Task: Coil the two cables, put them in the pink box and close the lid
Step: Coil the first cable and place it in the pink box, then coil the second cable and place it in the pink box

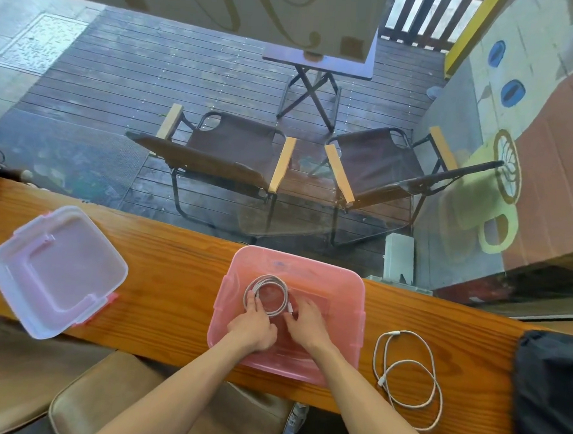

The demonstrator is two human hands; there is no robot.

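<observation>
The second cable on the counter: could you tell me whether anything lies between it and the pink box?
Nothing visible does. The second cable lies loose on the wooden counter just right of the pink box, with bare wood between. Both hands are inside the box on the coiled cable.

Your left hand (253, 329) and right hand (307, 323) are filling the lower middle of the pink box (348, 281), pressing on the coiled cable (266, 299). Bare counter (174, 277) is lying open between box and lid (57, 270) at frame left. To the right, the loose cable (409, 375) is occupying the strip before the black bag (552, 394). Glass is closing off the counter's far edge.
</observation>
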